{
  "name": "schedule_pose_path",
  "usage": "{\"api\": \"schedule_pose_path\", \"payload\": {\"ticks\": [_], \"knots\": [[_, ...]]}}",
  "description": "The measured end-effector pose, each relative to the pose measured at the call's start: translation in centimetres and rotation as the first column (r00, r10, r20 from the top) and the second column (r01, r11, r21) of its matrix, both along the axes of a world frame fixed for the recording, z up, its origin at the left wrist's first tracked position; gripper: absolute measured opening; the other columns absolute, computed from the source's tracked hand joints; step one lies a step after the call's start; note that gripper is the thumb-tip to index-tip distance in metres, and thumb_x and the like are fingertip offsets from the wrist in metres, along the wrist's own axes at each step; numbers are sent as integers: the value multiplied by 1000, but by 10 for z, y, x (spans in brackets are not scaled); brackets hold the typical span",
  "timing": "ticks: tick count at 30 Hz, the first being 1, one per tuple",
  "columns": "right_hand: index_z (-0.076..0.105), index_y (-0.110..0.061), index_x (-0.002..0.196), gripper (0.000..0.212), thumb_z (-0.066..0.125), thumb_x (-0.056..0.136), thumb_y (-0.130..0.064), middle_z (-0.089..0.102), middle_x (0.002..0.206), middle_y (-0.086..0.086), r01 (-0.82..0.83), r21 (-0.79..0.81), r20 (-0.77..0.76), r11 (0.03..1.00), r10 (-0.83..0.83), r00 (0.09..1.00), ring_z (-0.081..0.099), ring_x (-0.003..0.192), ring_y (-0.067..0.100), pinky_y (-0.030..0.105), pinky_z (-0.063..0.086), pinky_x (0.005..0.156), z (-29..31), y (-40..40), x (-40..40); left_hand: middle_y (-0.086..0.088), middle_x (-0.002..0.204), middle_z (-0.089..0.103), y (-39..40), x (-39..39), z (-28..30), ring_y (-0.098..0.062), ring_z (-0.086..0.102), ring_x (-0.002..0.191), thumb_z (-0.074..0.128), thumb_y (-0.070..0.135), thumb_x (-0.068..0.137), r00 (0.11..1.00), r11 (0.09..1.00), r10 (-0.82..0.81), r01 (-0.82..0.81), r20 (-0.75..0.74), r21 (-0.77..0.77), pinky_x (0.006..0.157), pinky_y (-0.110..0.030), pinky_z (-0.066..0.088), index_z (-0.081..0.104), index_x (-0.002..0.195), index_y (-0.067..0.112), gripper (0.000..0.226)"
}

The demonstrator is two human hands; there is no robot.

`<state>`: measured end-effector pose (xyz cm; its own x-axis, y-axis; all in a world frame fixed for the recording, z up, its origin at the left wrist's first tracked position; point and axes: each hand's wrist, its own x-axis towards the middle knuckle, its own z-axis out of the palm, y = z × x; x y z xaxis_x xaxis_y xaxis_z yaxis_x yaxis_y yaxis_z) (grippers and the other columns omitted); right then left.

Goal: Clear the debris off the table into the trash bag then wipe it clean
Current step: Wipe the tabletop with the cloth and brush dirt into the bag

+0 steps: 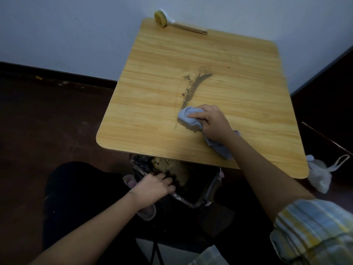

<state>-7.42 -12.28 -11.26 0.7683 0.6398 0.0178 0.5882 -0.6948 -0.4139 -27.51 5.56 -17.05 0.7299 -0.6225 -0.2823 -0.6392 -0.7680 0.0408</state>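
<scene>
My right hand [211, 122] grips the bunched blue cloth [191, 117], pressed onto the desk [152, 60] toward its near edge, a small heap of dirt against the cloth's near side; my left hand [152, 185] pinches the trash bag [191, 196] rim just below that edge, I judge to catch the sweep; a dirt trail [194, 86] runs back to mid-desk; a brush [172, 22] lies at the far edge.

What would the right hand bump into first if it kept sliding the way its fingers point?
Probably nothing: the right hand, gripping the blue cloth, points left across bare wooden table; only its left edge lies ahead.
</scene>
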Motion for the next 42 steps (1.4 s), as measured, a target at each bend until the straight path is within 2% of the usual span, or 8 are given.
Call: {"api": "schedule_pose_path", "payload": {"ticks": [2,4,6,13,17,23,42], "knots": [[71,-13,115,35,48,94,3,60,123,17,-10,13,-14,1000,10,1000,50,108,40,49,40,88,1,2,-9,8,105,64,-1,-1,3,-16,61,93,56,20,84,999,999,41,-40,-17,3,59,-27,51,64,105,31,25],[72,-13,115,36,49,93,4,60,123,16,-10,27,-23,1000,11,1000,50,108,39,49,40,87,1,2,-17,0,123,55,-3,-2,-1,-25,52,111,40,14,95,997,999,54,-54,-62,4,72,-37,49,54,122,23,32],[72,-15,115,38,48,93,4,60,124,15,-5,25,-33,1000,6,999,49,108,38,48,40,88,1,2,-24,-3,128,50,-6,-2,0,-27,46,117,34,13,97,994,997,74,-74,-86,4,75,-40,45,49,126,22,33],[73,-15,112,37,50,91,5,62,118,16,-8,57,-49,998,11,999,50,102,39,47,41,84,2,4,-48,-2,125,49,-6,-6,7,-27,46,114,39,10,95,987,991,131,-130,-89,11,68,-38,42,46,126,23,34],[72,-15,113,39,48,92,6,60,123,13,-10,56,-67,998,13,998,48,107,36,46,40,87,2,4,-55,-1,124,49,-6,-8,10,-26,46,113,41,9,93,985,989,150,-149,-80,17,64,-36,37,46,126,23,36],[72,-16,114,39,47,93,5,60,122,12,-17,47,-92,999,21,996,47,105,34,43,39,86,4,4,-67,1,123,49,-6,-12,15,-25,48,112,45,10,93,981,983,184,-183,-64,28,63,-35,37,46,127,26,38],[71,-19,115,38,48,95,2,59,122,9,-18,53,-110,998,24,994,45,105,32,46,39,86,5,4,-89,1,119,51,-10,-16,22,-25,50,110,45,9,91,978,977,209,-209,-4,-35,61,-32,34,48,126,28,40]]}}
